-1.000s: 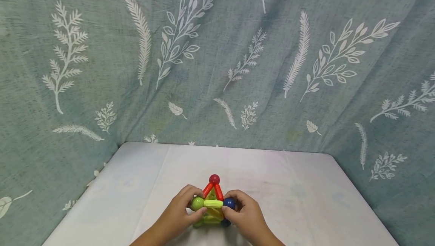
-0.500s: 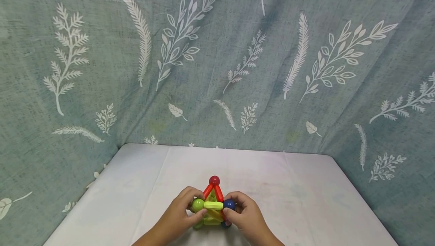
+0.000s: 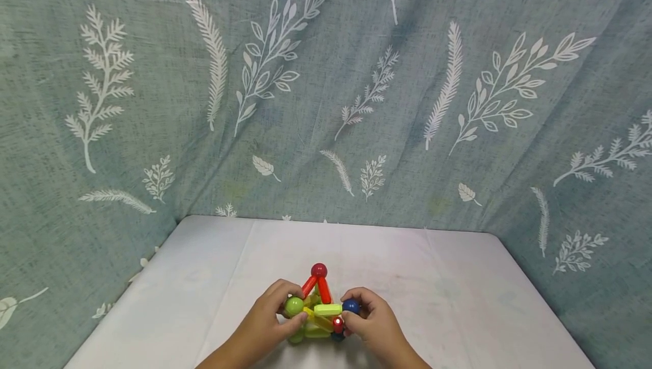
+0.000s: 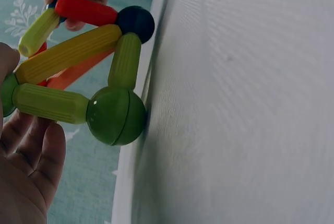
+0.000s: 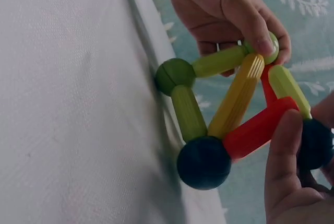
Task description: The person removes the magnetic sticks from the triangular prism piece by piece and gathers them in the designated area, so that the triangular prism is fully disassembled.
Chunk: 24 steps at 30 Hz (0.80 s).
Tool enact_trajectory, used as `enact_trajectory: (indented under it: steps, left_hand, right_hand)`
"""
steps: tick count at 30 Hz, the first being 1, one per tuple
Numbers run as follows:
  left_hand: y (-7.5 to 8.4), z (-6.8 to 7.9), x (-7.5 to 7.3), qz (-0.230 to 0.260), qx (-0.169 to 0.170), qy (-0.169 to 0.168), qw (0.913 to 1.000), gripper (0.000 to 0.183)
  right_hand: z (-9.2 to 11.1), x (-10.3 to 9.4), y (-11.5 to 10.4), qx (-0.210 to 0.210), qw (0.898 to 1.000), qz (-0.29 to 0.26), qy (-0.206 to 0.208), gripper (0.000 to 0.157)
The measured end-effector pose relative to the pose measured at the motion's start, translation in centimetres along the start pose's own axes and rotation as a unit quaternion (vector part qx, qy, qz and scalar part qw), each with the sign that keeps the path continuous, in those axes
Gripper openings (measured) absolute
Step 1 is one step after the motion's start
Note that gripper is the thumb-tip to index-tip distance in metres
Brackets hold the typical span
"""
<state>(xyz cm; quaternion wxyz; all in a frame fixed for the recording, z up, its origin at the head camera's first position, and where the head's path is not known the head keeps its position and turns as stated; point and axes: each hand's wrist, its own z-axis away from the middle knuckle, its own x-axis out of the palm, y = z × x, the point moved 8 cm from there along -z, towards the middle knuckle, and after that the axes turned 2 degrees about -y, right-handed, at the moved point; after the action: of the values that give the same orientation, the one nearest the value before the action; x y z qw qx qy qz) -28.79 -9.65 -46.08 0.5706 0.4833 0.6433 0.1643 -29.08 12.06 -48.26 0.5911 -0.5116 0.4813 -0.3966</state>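
A frame of magnetic rods and balls stands on the table, a red ball (image 3: 318,270) at its far tip. My left hand (image 3: 270,312) grips its upper green ball (image 3: 294,305). In my right hand (image 3: 374,319) is the upper blue ball (image 3: 350,307), with a yellow-green rod (image 3: 328,309) attached. That rod's left end sits apart from the green ball. A red rod (image 5: 261,127) rises from the lower blue ball (image 5: 203,162), its top end free beside my right thumb. A yellow rod (image 5: 237,96) runs diagonally, and a lower green ball (image 4: 116,115) touches the table.
The white-covered table (image 3: 433,278) extends around the frame. Behind it and along both sides hangs a green-grey cloth (image 3: 326,103) with white leaf prints.
My right hand has shifted slightly right with the blue ball and yellow-green rod, which came off the green ball. The upright red rod's top end has come free. My left hand keeps its grip.
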Motion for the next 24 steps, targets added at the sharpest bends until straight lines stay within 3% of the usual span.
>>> enact_trajectory:
  steps: [8, 24]
  left_hand:
    - [0.3, 0.0, 0.0, 0.003, 0.019, -0.002, 0.9998, 0.028]
    - [0.8, 0.2, 0.2, -0.009, 0.038, -0.020, 0.9990, 0.022]
  right_hand:
    - [0.3, 0.3, -0.6, -0.007, 1.000, -0.019, -0.013, 0.031]
    - [1.1, 0.6, -2.0, -0.051, 0.996, 0.075, -0.015, 0.029]
